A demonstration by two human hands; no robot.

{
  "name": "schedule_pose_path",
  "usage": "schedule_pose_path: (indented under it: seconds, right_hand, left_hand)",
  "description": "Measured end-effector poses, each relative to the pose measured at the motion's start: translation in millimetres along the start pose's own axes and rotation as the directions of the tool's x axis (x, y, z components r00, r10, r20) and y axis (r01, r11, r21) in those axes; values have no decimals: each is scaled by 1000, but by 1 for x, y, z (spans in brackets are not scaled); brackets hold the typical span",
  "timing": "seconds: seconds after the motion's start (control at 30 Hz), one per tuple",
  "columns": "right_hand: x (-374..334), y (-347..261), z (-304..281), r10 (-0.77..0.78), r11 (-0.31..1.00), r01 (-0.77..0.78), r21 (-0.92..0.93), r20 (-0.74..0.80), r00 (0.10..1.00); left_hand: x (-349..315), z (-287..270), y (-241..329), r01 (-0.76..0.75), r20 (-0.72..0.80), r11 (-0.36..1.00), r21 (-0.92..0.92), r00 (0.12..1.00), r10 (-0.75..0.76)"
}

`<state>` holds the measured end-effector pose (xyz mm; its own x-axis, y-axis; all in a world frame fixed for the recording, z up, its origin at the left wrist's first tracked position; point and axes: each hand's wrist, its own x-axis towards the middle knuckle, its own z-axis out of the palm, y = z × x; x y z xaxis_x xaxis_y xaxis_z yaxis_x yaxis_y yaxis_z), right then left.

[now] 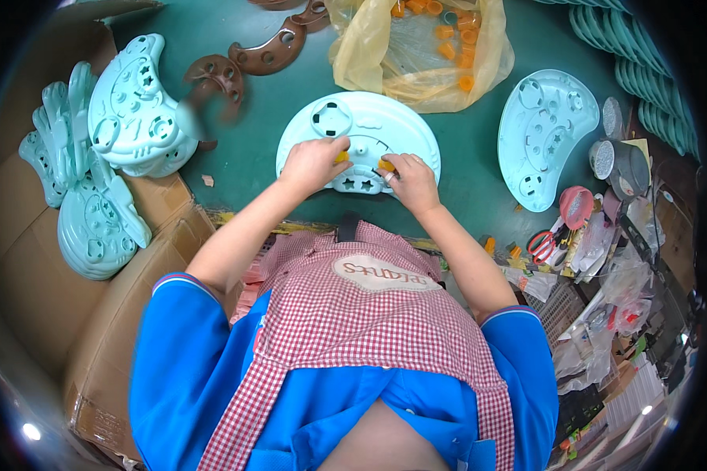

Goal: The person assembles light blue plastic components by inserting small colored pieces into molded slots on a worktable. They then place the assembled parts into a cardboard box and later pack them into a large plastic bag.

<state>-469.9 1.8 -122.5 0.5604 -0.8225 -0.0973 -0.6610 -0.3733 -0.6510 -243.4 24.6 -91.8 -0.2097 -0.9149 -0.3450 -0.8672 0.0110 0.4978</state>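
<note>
A light-teal, half-round plastic panel (404,129) with star-shaped and round cutouts lies on the green table before me. My left hand (313,166) is closed at the panel's left side, its fingertips pinching a small orange plastic piece (341,157). At the right side of the panel, my right hand (413,182) pinches a second orange piece (386,165) between thumb and fingers. Both pieces are at the panel's surface, partly covered by my fingers; whether they sit in its openings I cannot tell.
A yellowish bag (369,47) of orange cups stands beyond the panel. Brown curved pieces (267,55) lie far left. Teal panels are piled by a cardboard box (126,314); another teal panel (546,137) lies right. Red-handled scissors (540,246) and clutter crowd the right edge.
</note>
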Motion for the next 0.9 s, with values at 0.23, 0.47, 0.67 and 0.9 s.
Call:
schedule_pose_path:
  seconds: [0.23, 0.47, 0.67, 0.9]
  right_hand:
    - [3, -6, 13, 62, 981, -36, -190, 135, 989]
    - [115, 45, -41, -42, 987, 16, -158, -159, 986]
    - [233, 101, -64, 213, 880, -356, -316, -407, 888]
    - [200, 63, -66, 193, 981, -190, 40, -313, 930]
  left_hand:
    - [-36, 43, -16, -51, -269, 996, 78, 961, 70]
    - [-29, 39, -17, -37, -288, 991, -132, 958, -3]
    - [-20, -1, -12, 66, -295, 996, -63, 952, -82]
    - [115, -43, -98, 485, -606, 831, 274, 758, -242]
